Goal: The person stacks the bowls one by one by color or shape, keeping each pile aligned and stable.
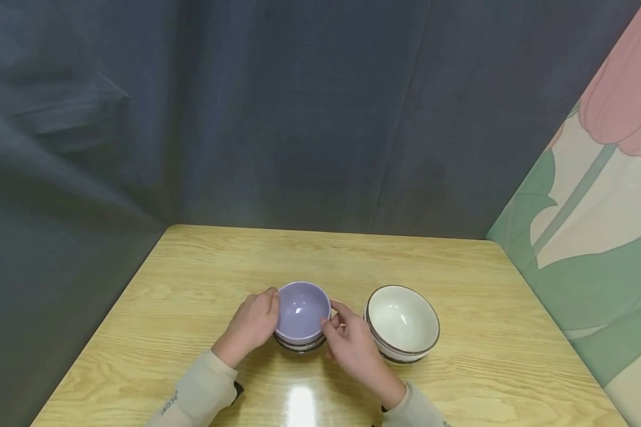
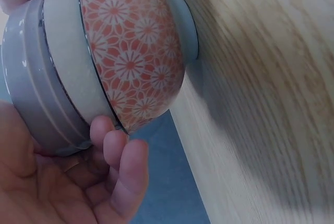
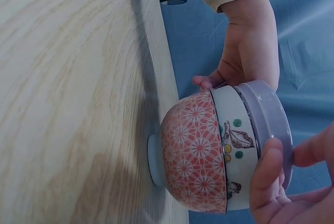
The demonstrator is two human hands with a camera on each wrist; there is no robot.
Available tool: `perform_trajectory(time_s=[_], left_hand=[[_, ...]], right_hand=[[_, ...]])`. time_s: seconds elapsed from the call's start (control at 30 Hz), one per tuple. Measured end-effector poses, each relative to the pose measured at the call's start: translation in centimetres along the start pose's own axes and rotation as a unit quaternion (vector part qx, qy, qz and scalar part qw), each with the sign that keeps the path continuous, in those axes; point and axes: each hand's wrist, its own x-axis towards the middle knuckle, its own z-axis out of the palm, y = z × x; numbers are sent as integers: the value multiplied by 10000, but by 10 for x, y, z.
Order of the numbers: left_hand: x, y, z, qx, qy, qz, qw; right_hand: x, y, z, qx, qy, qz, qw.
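A purple bowl (image 1: 301,311) tops a stack left of the table's middle. Beneath it, in the right wrist view, come a white bowl (image 3: 240,153) with a leaf-and-dot pattern and a red flower-patterned bowl (image 3: 190,153) standing on the table. My left hand (image 1: 253,323) grips the purple bowl by its left side; its fingertips (image 2: 133,166) curl beside the white bowl's edge in the left wrist view. From the right, my right hand (image 1: 355,344) pinches the purple bowl's rim between thumb and fingers. Whether the purple bowl is lifted off the white one cannot be told.
To the right of my right hand stands another stack, a larger cream bowl (image 1: 403,320) with a dark rim on top of at least one more. The wooden table (image 1: 219,255) meets a dark curtain (image 1: 310,118) behind, and a tulip-printed cloth (image 1: 593,237) hangs at right.
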Motion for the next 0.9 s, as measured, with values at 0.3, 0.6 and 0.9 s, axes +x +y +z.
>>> perform_trajectory(time_s=[0.3, 0.6, 0.9], left_hand=[[3, -1, 2, -381, -337, -319, 9982], [6, 0, -2, -292, -358, -412, 9981], [9, 1, -5, -297, -386, -441, 9978]], right_hand=[[0, -2, -1, -71, 135, 131, 9998], [1, -4, -2, -43, 81, 170, 9998], [3, -5, -3, 37, 6, 196, 9998]])
